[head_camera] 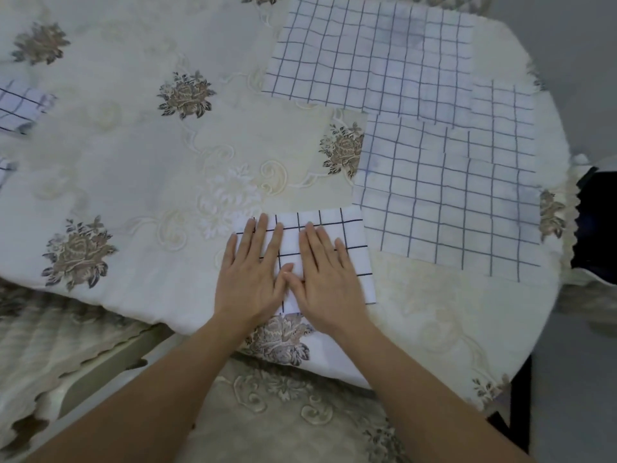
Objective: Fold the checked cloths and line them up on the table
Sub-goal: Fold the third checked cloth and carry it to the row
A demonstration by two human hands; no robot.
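Observation:
A small folded white cloth with dark check lines lies near the table's front edge. My left hand and my right hand press flat on it side by side, fingers straight, thumbs touching. To the right, several unfolded checked cloths overlap: one large one beside the folded cloth, another further back, and a third partly under them. At the far left edge, a folded checked cloth shows in part, with a sliver of another below it.
The table wears a cream embroidered tablecloth with brown rose motifs. Its rounded right edge drops to a dark object. A matching patterned seat cover lies below the front edge.

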